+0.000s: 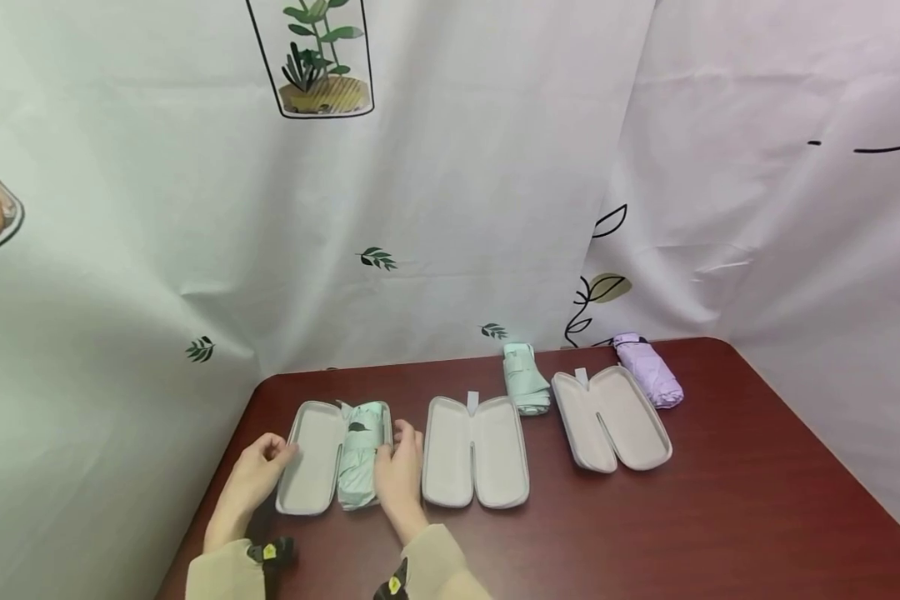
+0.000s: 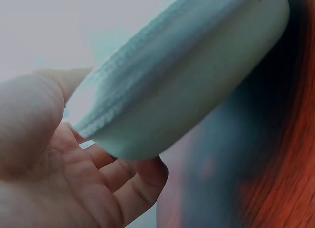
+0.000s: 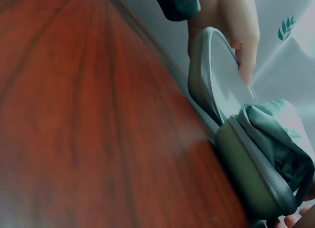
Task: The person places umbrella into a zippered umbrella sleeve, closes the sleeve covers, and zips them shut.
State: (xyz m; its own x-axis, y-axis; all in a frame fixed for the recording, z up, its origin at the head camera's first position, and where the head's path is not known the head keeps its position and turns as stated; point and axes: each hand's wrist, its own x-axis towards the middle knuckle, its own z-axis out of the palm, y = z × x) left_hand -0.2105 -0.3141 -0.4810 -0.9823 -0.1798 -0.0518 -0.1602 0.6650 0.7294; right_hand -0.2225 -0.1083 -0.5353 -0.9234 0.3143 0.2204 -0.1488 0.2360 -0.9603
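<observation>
The leftmost of three pale grey hard cases point(image 1: 311, 458) lies open on the dark red table point(image 1: 720, 517). A folded mint umbrella point(image 1: 360, 454) lies in its right half. My left hand point(image 1: 258, 471) pinches the outer edge of the left half. In the left wrist view, the thumb is over the case rim point(image 2: 197, 75) and the fingers point(image 2: 142, 183) are beneath it. My right hand point(image 1: 397, 475) rests against the case's right side, with fairly straight fingers beside the umbrella. The right wrist view shows the case point(image 3: 246, 183) tilted up and the umbrella point(image 3: 275, 134) bulging from it.
Two more open cases, middle point(image 1: 474, 454) and right point(image 1: 611, 421), hold nothing. A second mint umbrella point(image 1: 527, 379) and a lilac umbrella point(image 1: 648, 371) lie behind them. A printed curtain point(image 1: 450, 208) hangs close behind the table.
</observation>
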